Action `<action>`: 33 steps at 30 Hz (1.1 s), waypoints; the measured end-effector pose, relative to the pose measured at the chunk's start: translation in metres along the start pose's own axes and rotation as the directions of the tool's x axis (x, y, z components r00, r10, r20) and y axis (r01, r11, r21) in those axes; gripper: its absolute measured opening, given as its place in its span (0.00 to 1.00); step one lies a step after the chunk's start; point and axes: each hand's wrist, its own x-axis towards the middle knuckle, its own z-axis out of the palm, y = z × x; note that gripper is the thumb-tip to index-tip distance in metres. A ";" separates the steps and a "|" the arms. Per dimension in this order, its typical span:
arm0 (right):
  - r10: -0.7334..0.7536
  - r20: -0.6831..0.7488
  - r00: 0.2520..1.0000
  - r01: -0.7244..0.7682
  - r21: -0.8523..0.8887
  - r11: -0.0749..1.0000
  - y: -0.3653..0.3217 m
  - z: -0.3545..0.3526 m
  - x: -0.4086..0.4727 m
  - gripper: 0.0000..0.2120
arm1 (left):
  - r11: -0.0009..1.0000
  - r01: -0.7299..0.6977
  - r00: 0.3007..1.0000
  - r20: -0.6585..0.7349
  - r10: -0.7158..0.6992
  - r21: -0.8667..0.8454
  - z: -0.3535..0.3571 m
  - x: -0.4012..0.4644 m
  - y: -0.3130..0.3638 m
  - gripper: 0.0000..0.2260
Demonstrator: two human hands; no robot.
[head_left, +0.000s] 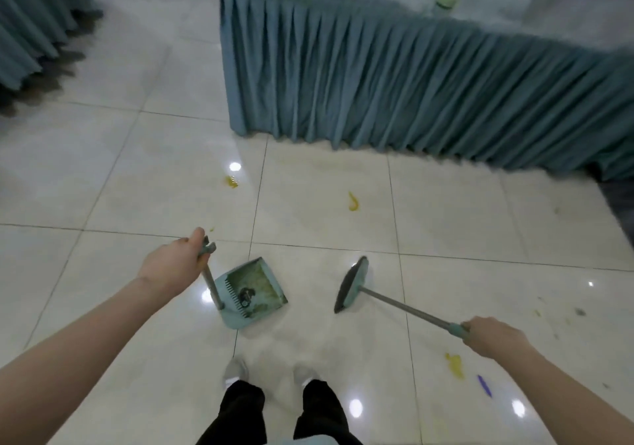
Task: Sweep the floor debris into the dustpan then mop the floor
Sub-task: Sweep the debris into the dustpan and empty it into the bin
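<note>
I had both bare arms stretched forward and down over the floor. My left hand (175, 266) was curled around the top of the dustpan handle (210, 273), thumb uppermost. My right hand (494, 338) gripped the end of the broom handle (411, 314), knuckles up, wrist straight.

Left hand (171, 266) grips the dustpan (252, 292) handle; the pan sits on the floor (103, 170) with dark debris inside. Right hand (494, 336) holds the broom (353, 285), just beside the pan at 3 o'clock. Yellow spills (353, 201) lie at 12 o'clock.
</note>
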 end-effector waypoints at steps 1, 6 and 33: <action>0.019 0.002 1.000 -0.019 -0.026 0.999 -0.003 0.002 -0.008 0.13 | 1.000 -0.021 1.000 -0.004 0.021 -0.008 -0.002 0.003 -0.007 0.11; 0.053 -0.055 0.997 -0.059 -0.097 0.994 -0.049 -0.021 -0.046 0.11 | 0.997 -0.074 0.997 -0.016 0.073 -0.037 -0.006 0.006 -0.047 0.11; -0.455 -0.159 0.876 0.439 -0.130 0.889 -0.547 -0.180 -0.050 0.14 | 0.949 0.303 0.953 0.026 -0.302 -0.088 0.001 -0.064 -0.255 0.12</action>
